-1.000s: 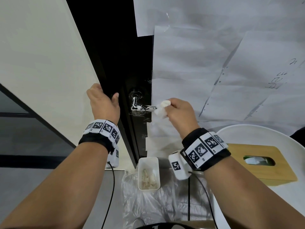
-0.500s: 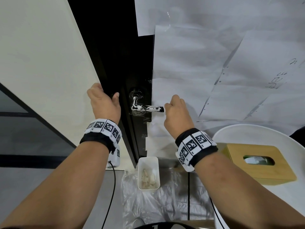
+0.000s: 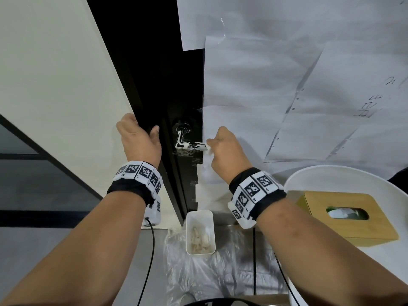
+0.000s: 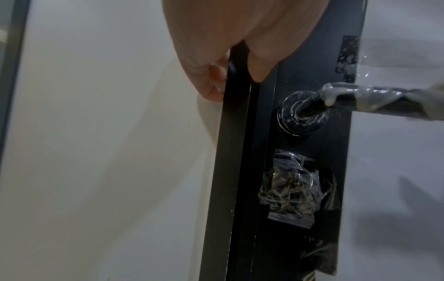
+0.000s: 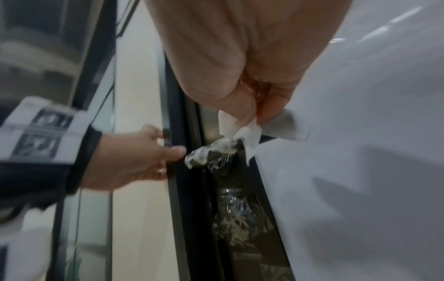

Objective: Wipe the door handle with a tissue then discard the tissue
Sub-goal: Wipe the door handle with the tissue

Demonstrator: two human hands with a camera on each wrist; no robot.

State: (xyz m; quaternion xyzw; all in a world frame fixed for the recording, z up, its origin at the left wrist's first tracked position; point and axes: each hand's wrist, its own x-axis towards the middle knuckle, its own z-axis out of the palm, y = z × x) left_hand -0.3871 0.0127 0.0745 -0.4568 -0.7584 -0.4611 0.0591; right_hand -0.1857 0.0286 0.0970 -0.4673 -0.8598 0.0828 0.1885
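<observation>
A black lever door handle (image 3: 189,145) (image 4: 355,100) (image 5: 211,153) smeared with white paste juts from the dark door. My right hand (image 3: 223,146) (image 5: 252,116) pinches a crumpled white tissue (image 5: 240,131) (image 3: 208,148) between thumb and fingers and holds it against the handle's free end. My left hand (image 3: 138,138) (image 4: 230,76) grips the black door edge (image 4: 236,133) just left of the handle, thumb on the near face, fingers wrapped behind.
A white bin (image 3: 200,232) with used tissues stands on the floor below the handle, on clear plastic sheeting (image 3: 209,274). A wooden tissue box (image 3: 344,217) sits on a round white table (image 3: 331,173) at right. White paper sheets (image 3: 287,96) cover the door.
My right hand turned over and brought the tissue down onto the handle's end, then slid slightly left along it. The left hand kept its grip on the door edge.
</observation>
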